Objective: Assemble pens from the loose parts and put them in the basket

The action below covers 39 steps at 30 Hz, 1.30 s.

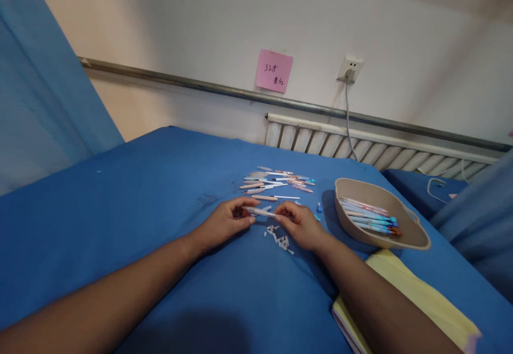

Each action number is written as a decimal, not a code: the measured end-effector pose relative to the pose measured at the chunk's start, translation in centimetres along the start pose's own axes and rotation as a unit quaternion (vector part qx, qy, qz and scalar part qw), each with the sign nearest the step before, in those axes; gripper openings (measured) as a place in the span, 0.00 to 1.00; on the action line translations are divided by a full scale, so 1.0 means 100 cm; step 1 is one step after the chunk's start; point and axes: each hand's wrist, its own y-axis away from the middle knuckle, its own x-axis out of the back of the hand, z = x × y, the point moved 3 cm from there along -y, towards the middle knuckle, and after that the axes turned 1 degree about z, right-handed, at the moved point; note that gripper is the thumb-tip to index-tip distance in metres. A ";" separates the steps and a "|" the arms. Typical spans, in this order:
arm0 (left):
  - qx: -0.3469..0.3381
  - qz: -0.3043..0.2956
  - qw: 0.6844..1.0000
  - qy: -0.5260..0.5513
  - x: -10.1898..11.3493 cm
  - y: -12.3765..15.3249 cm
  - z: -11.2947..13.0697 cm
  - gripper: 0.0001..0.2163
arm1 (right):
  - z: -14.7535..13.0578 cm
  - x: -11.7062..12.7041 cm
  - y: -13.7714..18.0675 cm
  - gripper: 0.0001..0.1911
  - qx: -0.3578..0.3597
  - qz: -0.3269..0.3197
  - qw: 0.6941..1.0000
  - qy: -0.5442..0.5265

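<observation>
Head view: my left grip [229, 219] and right grip [301, 225] pinch opposite ends of a slim whitish pen [262, 212] above the blue cloth [176, 183]; I'd align both lightly, clear of the small white pieces [282, 242].

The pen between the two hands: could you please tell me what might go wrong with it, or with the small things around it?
The pen is pinched by the fingertips of the left hand and right hand, so it could slip out.
The small white pieces lie loose close by the right hand, which might scatter them.
The loose pens lie crossed over each other, so pulling one out might shift others.
</observation>
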 end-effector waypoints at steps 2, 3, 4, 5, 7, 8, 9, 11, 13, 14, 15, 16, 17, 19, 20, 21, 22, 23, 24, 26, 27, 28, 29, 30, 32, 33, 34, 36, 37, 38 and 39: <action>0.014 0.006 1.000 0.021 0.000 -0.001 -0.001 0.20 | 0.002 0.000 0.000 0.05 -0.004 0.008 1.000 -0.009; 0.026 0.004 0.999 0.022 0.000 -0.001 -0.002 0.18 | 0.003 0.000 0.000 0.05 -0.004 0.010 1.000 -0.010; 0.038 0.001 0.999 0.019 0.000 -0.002 -0.004 0.16 | 0.003 0.000 0.000 0.05 -0.003 0.011 1.000 -0.008; 0.046 -0.002 0.999 0.012 0.000 -0.002 -0.005 0.15 | 0.002 0.000 0.000 0.05 0.000 0.010 1.000 -0.005; 0.041 -0.002 0.999 0.008 0.000 -0.003 -0.005 0.12 | 0.000 0.000 0.000 0.05 0.008 0.006 1.000 0.003; 0.029 0.003 0.999 0.014 0.000 -0.003 -0.005 0.11 | 0.000 0.001 0.000 0.05 0.011 0.004 1.000 0.006; 0.017 0.011 0.999 0.026 0.001 -0.002 -0.004 0.13 | -0.001 0.001 0.000 0.05 0.014 0.004 1.000 0.009; 0.012 0.020 0.998 0.051 0.001 -0.001 -0.002 0.18 | -0.002 0.001 0.000 0.05 0.016 0.006 1.000 0.010; 0.040 0.014 0.998 0.049 -0.001 0.000 -0.002 0.15 | -0.002 0.002 0.000 0.05 0.018 0.007 1.000 0.012; 0.054 0.009 0.998 0.038 -0.001 0.000 -0.002 0.14 | -0.002 0.002 0.001 0.05 0.020 0.006 1.000 0.017; 0.058 0.007 0.998 0.027 -0.002 0.000 -0.002 0.13 | -0.003 0.002 0.001 0.05 0.022 0.006 0.999 0.022; 0.048 0.007 0.999 0.021 -0.002 0.000 -0.002 0.11 | -0.003 0.002 0.001 0.05 0.024 0.005 0.999 0.028; 0.029 0.012 0.999 0.023 -0.002 0.000 0.000 0.10 | -0.004 0.002 0.001 0.05 0.026 0.003 0.999 0.033; -0.003 0.021 0.999 0.044 -0.001 -0.001 0.001 0.14 | -0.005 0.003 0.001 0.05 0.028 0.003 0.999 0.036; -0.002 0.022 0.998 0.054 -0.001 -0.001 0.001 0.16 | -0.005 0.003 0.001 0.05 0.029 0.004 0.999 0.036; 0.012 0.018 0.998 0.057 -0.001 -0.001 -0.001 0.16 | -0.006 0.004 0.001 0.05 0.031 0.006 0.999 0.036; 0.034 0.011 0.998 0.051 -0.001 -0.001 -0.003 0.15 | -0.006 0.004 0.001 0.05 0.032 0.008 0.999 0.037; 0.053 0.004 0.998 0.039 -0.002 -0.001 -0.004 0.14 | -0.007 0.004 0.001 0.05 0.033 0.008 0.999 0.041; 0.061 -0.003 0.998 0.025 -0.002 -0.001 -0.005 0.13 | -0.007 0.004 0.001 0.05 0.034 0.009 0.998 0.045; 0.035 -0.005 0.999 0.010 -0.002 -0.001 -0.003 0.11 | -0.006 0.004 0.001 0.05 0.035 0.007 0.998 0.050; 0.014 0.001 1.000 0.014 -0.002 -0.001 -0.001 0.10 | -0.006 0.004 0.001 0.05 0.036 0.005 0.998 0.051; -0.003 0.008 1.000 0.024 -0.002 0.000 0.001 0.12 | -0.006 0.003 0.001 0.05 0.036 0.004 0.998 0.051; -0.009 0.013 0.999 0.035 -0.002 0.000 0.002 0.15 | -0.006 0.003 0.001 0.05 0.036 0.005 0.998 0.050; 0.000 0.014 0.999 0.043 -0.002 0.000 0.002 0.16 | -0.005 0.003 0.001 0.05 0.037 0.005 0.998 0.049; 0.039 0.005 0.999 0.037 -0.003 0.000 0.000 0.15 | -0.006 0.003 0.001 0.05 0.040 0.007 0.998 0.049; 0.056 -0.002 0.998 0.027 -0.004 0.000 -0.002 0.14 | -0.006 0.003 0.001 0.05 0.041 0.008 0.998 0.051; 0.065 -0.008 0.998 0.017 -0.004 -0.001 -0.003 0.14 | -0.006 0.004 0.001 0.05 0.043 0.008 0.998 0.053; 0.056 -0.011 0.998 0.006 -0.003 -0.001 -0.005 0.12 | -0.007 0.004 0.001 0.05 0.045 0.005 0.997 0.059; 0.043 -0.006 0.999 0.009 -0.003 -0.002 -0.004 0.11 | -0.007 0.004 0.002 0.05 0.044 0.005 0.997 0.060; 0.030 -0.001 0.999 0.018 -0.002 -0.002 -0.004 0.12 | -0.007 0.004 0.002 0.05 0.044 0.006 0.997 0.059; 0.021 0.003 0.999 0.029 -0.002 -0.002 -0.003 0.14 | -0.007 0.004 0.002 0.05 0.044 0.007 0.997 0.058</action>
